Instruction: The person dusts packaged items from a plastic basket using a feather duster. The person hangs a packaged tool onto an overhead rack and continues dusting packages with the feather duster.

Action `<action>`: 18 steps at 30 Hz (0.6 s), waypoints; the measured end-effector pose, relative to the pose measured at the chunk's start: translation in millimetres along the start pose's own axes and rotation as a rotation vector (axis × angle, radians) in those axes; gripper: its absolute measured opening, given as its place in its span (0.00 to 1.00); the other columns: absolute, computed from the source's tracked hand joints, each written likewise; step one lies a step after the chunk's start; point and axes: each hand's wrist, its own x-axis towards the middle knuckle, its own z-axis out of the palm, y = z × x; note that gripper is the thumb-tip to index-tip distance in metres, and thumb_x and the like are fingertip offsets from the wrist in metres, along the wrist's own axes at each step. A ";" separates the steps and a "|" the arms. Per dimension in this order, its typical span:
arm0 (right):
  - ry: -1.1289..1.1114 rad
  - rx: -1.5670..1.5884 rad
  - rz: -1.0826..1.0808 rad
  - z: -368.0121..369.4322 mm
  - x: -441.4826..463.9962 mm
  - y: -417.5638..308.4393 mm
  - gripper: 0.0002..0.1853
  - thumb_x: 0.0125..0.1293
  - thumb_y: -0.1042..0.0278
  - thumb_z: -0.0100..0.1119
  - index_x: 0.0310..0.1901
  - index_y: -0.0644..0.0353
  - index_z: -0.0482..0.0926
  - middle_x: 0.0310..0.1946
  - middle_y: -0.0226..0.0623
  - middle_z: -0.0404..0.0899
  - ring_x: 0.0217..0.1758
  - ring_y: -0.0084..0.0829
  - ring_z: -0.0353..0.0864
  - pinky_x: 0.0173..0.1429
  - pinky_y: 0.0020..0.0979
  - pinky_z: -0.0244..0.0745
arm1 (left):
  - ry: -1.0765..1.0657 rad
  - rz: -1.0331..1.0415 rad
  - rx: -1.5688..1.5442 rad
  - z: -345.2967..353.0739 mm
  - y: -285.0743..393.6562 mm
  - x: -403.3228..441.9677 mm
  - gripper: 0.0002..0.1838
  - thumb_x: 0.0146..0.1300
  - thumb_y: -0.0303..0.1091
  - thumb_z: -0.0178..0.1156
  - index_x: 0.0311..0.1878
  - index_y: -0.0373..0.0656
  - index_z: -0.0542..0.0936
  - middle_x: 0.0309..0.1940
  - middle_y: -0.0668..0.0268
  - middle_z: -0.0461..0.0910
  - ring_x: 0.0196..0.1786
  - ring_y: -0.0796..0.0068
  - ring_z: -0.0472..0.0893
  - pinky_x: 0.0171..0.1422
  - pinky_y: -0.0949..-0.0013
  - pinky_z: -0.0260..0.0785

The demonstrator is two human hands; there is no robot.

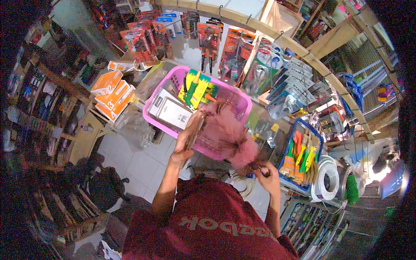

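Observation:
My left hand (185, 141) is closed around a thin flat package, held upright over the near left side of a pink plastic basket (149, 113). In my right hand (267, 177) is the dark handle of a fluffy pink duster (229, 134), whose head is smeared by motion and lies across the basket's front right part, close to the package. Inside the basket are a white boxed item (173, 112) at the left and a yellow and green card pack (197, 90) at the back. The duster hides part of the basket's contents.
Orange boxes (113, 97) stand left of the basket. To the right are a blue-rimmed basket of colourful-handled tools (299, 162) and a white cable coil (325, 178). Packaged tools (209, 41) hang from hooks behind. Shelves (47, 108) line the left.

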 end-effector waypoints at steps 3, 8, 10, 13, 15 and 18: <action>0.052 0.081 -0.036 0.5 -5.5 6.0 0.15 0.49 0.76 0.68 0.40 0.60 0.77 0.28 0.29 0.79 0.31 0.22 0.76 0.38 0.27 0.72 | 0.044 -0.129 -0.032 2.9 8.0 -2.7 0.52 0.38 0.54 0.64 0.69 0.38 0.60 0.72 0.51 0.48 0.75 0.57 0.46 0.75 0.56 0.34; 0.076 0.139 -0.006 -2.7 -9.5 -1.4 0.17 0.48 0.73 0.71 0.41 0.59 0.77 0.29 0.29 0.79 0.32 0.21 0.76 0.38 0.25 0.72 | -0.009 -0.150 0.034 6.4 16.6 -1.4 0.55 0.36 0.57 0.66 0.68 0.37 0.61 0.72 0.53 0.46 0.75 0.57 0.46 0.75 0.55 0.37; 0.069 0.117 0.016 -5.6 -11.5 -16.1 0.18 0.47 0.72 0.72 0.42 0.59 0.78 0.29 0.29 0.79 0.33 0.20 0.76 0.38 0.25 0.71 | -0.009 -0.129 0.032 11.8 20.4 0.5 0.55 0.36 0.58 0.66 0.68 0.38 0.61 0.73 0.53 0.44 0.75 0.58 0.45 0.75 0.55 0.37; 0.103 0.172 -0.064 -7.1 -17.5 -3.3 0.18 0.47 0.70 0.73 0.41 0.59 0.79 0.29 0.28 0.79 0.32 0.20 0.74 0.37 0.24 0.70 | 0.008 -0.118 -0.009 11.3 11.2 -0.8 0.53 0.37 0.61 0.65 0.67 0.41 0.64 0.73 0.52 0.42 0.75 0.57 0.42 0.75 0.54 0.35; 0.111 0.086 -0.055 -8.7 -14.5 -2.7 0.18 0.46 0.70 0.74 0.40 0.59 0.79 0.29 0.27 0.79 0.31 0.20 0.73 0.36 0.24 0.70 | -0.025 -0.084 -0.045 7.5 2.2 3.7 0.51 0.38 0.62 0.64 0.66 0.44 0.66 0.73 0.50 0.41 0.75 0.56 0.41 0.75 0.53 0.34; 0.123 0.064 -0.034 -11.9 -12.1 -6.8 0.17 0.46 0.69 0.74 0.39 0.60 0.80 0.28 0.27 0.78 0.30 0.20 0.71 0.36 0.24 0.69 | -0.030 -0.090 -0.070 -0.5 -8.6 7.0 0.49 0.39 0.63 0.63 0.65 0.47 0.68 0.73 0.49 0.41 0.75 0.53 0.40 0.75 0.53 0.33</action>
